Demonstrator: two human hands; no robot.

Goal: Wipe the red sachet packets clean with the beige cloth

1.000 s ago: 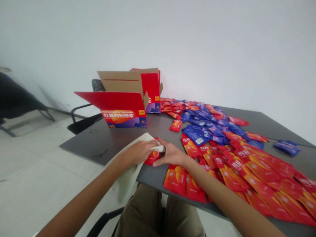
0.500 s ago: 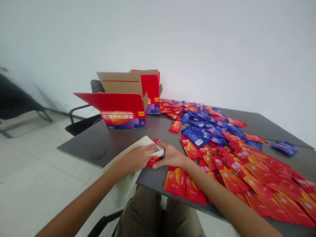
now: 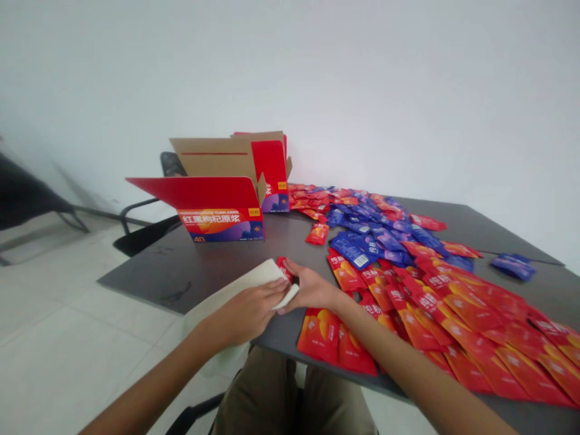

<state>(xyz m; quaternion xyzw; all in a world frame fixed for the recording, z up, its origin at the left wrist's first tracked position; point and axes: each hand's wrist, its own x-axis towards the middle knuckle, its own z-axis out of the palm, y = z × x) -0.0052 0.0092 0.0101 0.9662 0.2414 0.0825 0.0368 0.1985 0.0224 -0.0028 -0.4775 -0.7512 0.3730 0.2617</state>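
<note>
My left hand [image 3: 247, 309] lies flat with fingers stretched over a cream cloth [image 3: 235, 284] at the near corner of the dark grey table [image 3: 199, 266]. The cloth covers most of a red sachet [image 3: 284, 267], whose top corner sticks out. My right hand [image 3: 310, 289] rests beside it, fingers curled on the sachet's right edge. Just right of my right hand lie more red sachets [image 3: 324, 329].
A wide spread of red sachets [image 3: 471, 308] and blue sachets [image 3: 362, 235] covers the table's right side. Two open red cartons [image 3: 220, 208] stand at the back left. A few blue sachets [image 3: 512, 266] lie apart at far right. A black chair [image 3: 145, 232] stands behind the table.
My left hand slid the cloth toward me over the red sachet, so less of the sachet shows. The right hand stayed on it. The head camera tilted slightly.
</note>
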